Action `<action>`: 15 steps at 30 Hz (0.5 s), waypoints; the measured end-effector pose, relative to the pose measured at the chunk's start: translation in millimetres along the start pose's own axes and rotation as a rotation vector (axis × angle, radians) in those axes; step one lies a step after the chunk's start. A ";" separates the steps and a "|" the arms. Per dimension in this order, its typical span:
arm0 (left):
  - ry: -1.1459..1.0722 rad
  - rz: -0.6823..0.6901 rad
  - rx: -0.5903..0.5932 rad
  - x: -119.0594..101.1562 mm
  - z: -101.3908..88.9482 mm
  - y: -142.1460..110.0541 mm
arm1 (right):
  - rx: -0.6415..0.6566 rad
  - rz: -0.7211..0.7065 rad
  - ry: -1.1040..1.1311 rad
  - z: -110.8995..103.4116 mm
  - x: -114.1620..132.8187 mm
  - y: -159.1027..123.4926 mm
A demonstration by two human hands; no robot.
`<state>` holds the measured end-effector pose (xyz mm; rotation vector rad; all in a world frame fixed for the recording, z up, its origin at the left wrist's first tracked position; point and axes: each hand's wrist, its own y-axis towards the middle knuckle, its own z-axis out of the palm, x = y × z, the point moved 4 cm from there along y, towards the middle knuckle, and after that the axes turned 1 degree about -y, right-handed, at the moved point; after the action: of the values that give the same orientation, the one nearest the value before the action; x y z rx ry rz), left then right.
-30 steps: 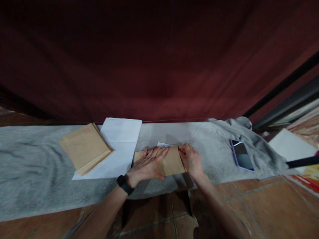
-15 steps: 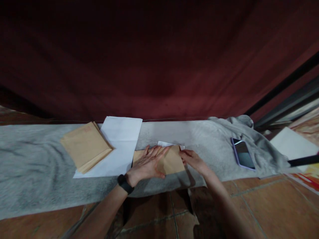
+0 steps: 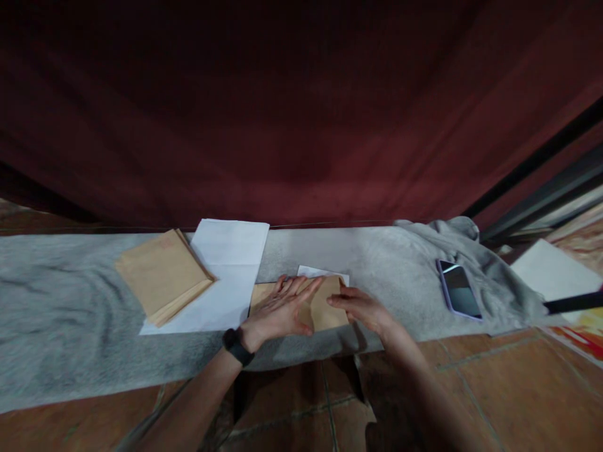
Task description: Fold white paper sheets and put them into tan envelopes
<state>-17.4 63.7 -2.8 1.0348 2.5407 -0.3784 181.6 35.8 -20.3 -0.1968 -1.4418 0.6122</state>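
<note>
A brown paper envelope (image 3: 326, 312) lies on the grey cloth in front of me. My left hand (image 3: 281, 311), with a black watch on the wrist, rests flat across its left part, fingers spread. At the envelope's right end, my right hand (image 3: 360, 306) grips the edge, thumb on top and the other fingers mostly hidden beneath or behind it. The edge of a white paper (image 3: 316, 272) shows just beyond the envelope's far side. Left of my hands, a stack of brown envelopes (image 3: 162, 270) sits on white paper sheets (image 3: 232, 251).
Grey cloth (image 3: 61, 301) covers the long narrow surface. A phone in a purple case (image 3: 460, 290) lies on it to the right. A dark red curtain (image 3: 301, 138) hangs behind. At far right are a white sheet (image 3: 556, 270) and a black bar (image 3: 572, 304). Tiled floor (image 3: 532, 376) lies below.
My right thumb has moved from the envelope's right edge onto its top face, slightly leftward. My left hand stays nearly in place on the envelope.
</note>
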 end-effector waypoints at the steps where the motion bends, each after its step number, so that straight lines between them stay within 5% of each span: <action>1: 0.000 0.007 0.006 -0.5 -0.2 -0.3 | -0.005 0.010 0.064 3.2 -1.7 1.0; 9: 0.031 0.050 -0.083 2.2 -17.3 -7.5 | -0.040 -0.078 0.270 -11.5 13.1 0.9; 15: 0.110 -0.015 -0.064 8.8 -21.4 -9.0 | -0.088 -0.110 0.090 -15.5 11.8 -3.4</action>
<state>-34.6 70.9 13.5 1.0402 2.6406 -0.2488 197.5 42.6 -10.7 -0.2102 -1.3839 0.4450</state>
